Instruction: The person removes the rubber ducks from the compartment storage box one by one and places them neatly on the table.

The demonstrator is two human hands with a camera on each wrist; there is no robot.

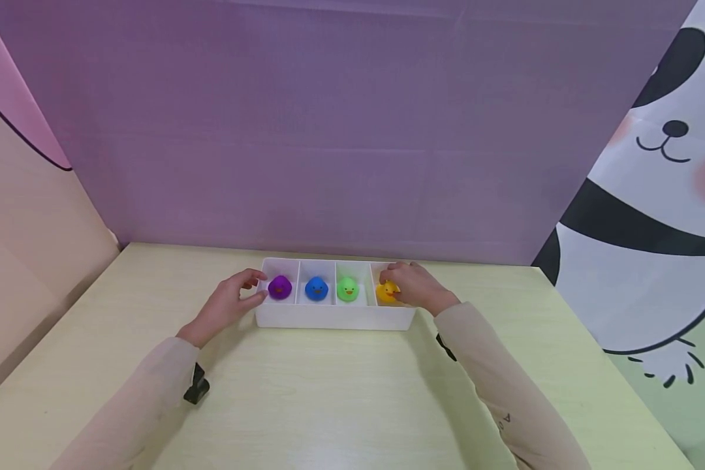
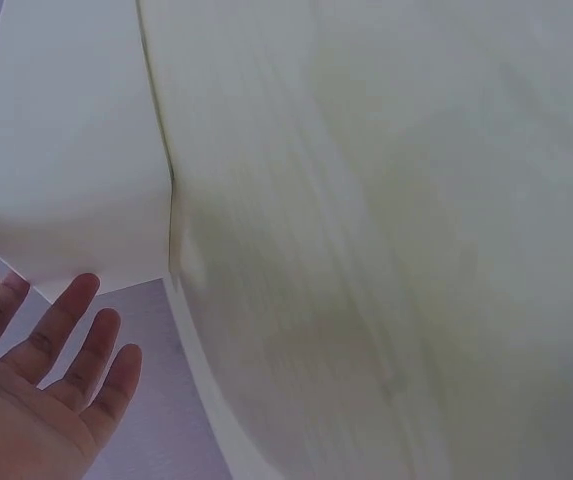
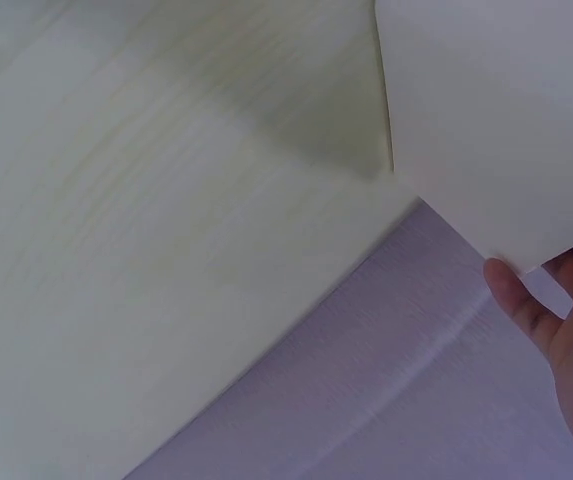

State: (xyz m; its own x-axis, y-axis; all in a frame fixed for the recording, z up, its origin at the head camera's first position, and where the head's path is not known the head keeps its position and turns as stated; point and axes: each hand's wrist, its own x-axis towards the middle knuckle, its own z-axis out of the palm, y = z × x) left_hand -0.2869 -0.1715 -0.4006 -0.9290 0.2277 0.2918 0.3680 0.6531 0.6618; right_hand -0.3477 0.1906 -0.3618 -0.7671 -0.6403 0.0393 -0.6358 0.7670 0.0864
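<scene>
In the head view, a long white divided tray (image 1: 335,318) holds one small toy duck in each compartment. From left to right they are a purple duck (image 1: 279,287), a blue duck (image 1: 316,288), a green duck (image 1: 348,288) and a yellow duck (image 1: 386,292). My right hand (image 1: 416,286) reaches over the tray's right end, with thumb and fingers around the yellow duck and partly covering it. At the left end, my left hand (image 1: 228,303) has its fingertips by the rim, near the purple duck. The left wrist view shows its fingers (image 2: 94,355) loosely extended beside the tray's end wall.
The tray stands toward the back of a pale wooden table (image 1: 329,398). Behind it hangs a purple cloth backdrop (image 1: 341,130). A panda-print panel (image 1: 652,228) is on the right, and a pale wall (image 1: 29,228) on the left.
</scene>
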